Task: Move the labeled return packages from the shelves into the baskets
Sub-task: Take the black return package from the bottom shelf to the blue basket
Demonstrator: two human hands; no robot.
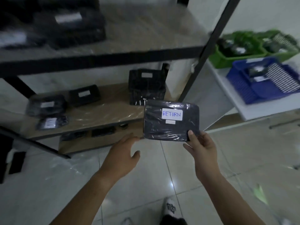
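The right hand (203, 148) pinches the lower right corner of a package (170, 127) marked RETURN between thumb and fingers (191, 135), holding it in the air off the shelves. The left hand (123, 151) is by its lower left corner with fingers loosely spread, and I cannot tell whether they touch it. Wrapped packages lie on the lower shelf (100, 117) and upper shelf (146, 30) with labels too blurred to read, so the job looks partway done. Past the slanting post (203, 52), the blue basket (240, 82) and green basket (217, 57) on the white surface (227, 98) already hold packages with room left, and the post is the edge to clear.
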